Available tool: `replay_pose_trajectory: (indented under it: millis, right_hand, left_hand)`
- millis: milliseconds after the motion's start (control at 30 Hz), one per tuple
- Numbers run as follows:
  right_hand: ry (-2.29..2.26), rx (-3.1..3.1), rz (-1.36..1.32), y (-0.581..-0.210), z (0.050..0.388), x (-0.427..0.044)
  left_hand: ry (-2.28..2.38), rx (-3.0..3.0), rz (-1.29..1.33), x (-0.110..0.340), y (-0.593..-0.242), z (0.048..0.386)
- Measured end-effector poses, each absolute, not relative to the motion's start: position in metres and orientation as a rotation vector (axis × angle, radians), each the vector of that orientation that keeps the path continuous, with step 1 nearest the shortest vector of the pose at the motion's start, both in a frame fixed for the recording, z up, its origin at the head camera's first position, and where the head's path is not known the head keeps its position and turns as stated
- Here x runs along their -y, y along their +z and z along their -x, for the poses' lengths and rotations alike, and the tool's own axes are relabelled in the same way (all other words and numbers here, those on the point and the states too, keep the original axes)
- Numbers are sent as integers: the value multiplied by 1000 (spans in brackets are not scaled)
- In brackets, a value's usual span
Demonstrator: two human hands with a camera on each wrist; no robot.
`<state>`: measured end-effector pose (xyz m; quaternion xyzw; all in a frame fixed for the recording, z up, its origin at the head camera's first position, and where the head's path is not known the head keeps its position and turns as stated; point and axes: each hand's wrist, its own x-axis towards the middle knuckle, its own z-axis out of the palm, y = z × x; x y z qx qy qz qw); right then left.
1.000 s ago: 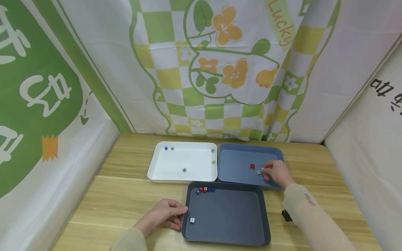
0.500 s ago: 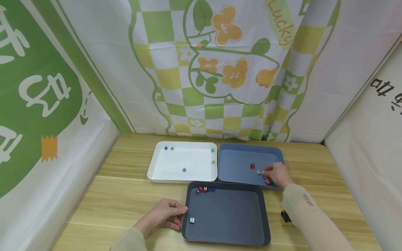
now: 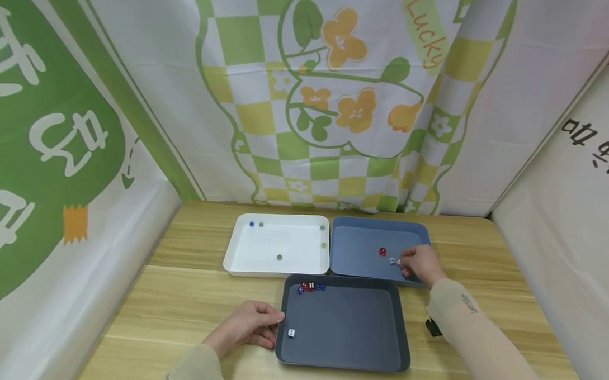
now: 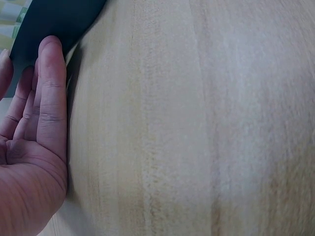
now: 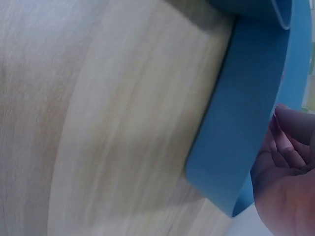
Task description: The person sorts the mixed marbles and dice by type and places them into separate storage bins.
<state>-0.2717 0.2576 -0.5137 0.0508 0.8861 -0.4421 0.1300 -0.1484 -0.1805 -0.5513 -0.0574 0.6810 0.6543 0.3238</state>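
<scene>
My right hand reaches into the blue tray, and its thumb and fingers pinch a small white die. Touching or nearly touching it is another white die, with a red die a little farther left. The fingertips are mostly hidden behind the tray wall in the right wrist view. My left hand rests at the left side of the dark grey tray. Its fingers lie fairly straight against the outer wall, with the thumb near the rim.
Red and blue dice cluster in the grey tray's far left corner; a white die lies near its left wall. The white tray holds several small glass beads or marbles. A black object lies partly under the right sleeve.
My right fingertips have shifted slightly down and right beside the white dice, staying in the blue tray. The left hand and the trays have kept their places.
</scene>
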Motion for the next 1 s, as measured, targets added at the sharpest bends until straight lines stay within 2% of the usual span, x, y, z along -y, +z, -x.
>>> replay_pose_trajectory:
  millis: [300, 1000]
  right_hand:
    - [-1387, -2636, -106, -492, 272, -247]
    - [-1452, -2398, 264, -471, 241, -164]
  left_hand:
    - [1712, -1780, 147, 181, -551, 149]
    - [1712, -1773, 143, 181, -551, 149]
